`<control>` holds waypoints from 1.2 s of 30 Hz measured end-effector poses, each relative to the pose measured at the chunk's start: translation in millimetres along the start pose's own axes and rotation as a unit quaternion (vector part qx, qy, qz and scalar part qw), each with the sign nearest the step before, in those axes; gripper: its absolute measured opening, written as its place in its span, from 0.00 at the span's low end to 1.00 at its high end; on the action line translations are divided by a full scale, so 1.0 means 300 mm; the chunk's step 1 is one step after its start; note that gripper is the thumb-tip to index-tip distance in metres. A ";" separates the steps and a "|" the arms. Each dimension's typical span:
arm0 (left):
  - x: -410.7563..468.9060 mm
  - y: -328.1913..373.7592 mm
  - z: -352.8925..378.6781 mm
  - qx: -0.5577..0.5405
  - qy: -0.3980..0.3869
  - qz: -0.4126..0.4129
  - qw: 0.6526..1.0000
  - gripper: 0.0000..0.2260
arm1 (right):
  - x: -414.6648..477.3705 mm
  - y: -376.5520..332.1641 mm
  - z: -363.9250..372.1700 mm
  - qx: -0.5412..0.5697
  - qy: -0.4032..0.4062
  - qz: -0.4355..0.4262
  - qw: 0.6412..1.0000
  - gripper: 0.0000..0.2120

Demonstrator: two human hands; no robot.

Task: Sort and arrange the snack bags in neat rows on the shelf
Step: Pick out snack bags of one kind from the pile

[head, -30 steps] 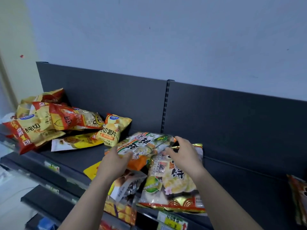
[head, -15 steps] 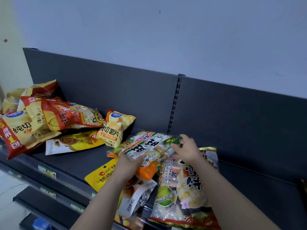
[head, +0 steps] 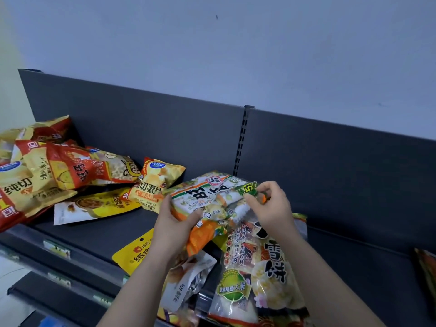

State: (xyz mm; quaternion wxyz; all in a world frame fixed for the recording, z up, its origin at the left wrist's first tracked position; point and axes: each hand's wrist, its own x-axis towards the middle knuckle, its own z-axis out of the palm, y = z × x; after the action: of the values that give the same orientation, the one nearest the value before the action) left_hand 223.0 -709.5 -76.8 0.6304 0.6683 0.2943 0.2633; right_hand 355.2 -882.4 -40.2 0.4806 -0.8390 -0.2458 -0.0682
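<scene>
A glossy, crinkled white-and-orange snack bag [head: 207,197] is held over the matte grey metal shelf [head: 99,234]. The left hand [head: 173,228] grips its 8 o'clock corner; the right hand [head: 271,206] pinches its 2 o'clock edge.

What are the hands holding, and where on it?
One white-and-orange snack bag: left hand grips its left edge, right hand pinches its right end.

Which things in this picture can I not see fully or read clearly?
Head view:
yellow bag: print partly hidden by the left hand and forearm.
rice cracker bag: top hidden under the white-and-orange bag and right hand.
bag at the right edge: cut off by the frame.
price labels: blurred, unreadable.
</scene>
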 end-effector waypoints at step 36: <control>-0.331 0.069 0.555 -0.021 -0.295 0.024 0.955 0.28 | -0.437 0.252 -0.523 0.131 0.124 0.220 0.959 0.12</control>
State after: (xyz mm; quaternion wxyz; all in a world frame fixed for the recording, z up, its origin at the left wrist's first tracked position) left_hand 276.3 -896.8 -65.4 0.6969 0.7093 0.0738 0.0757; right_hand 296.4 -1091.4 -61.7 0.6160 -0.7872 -0.0005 -0.0312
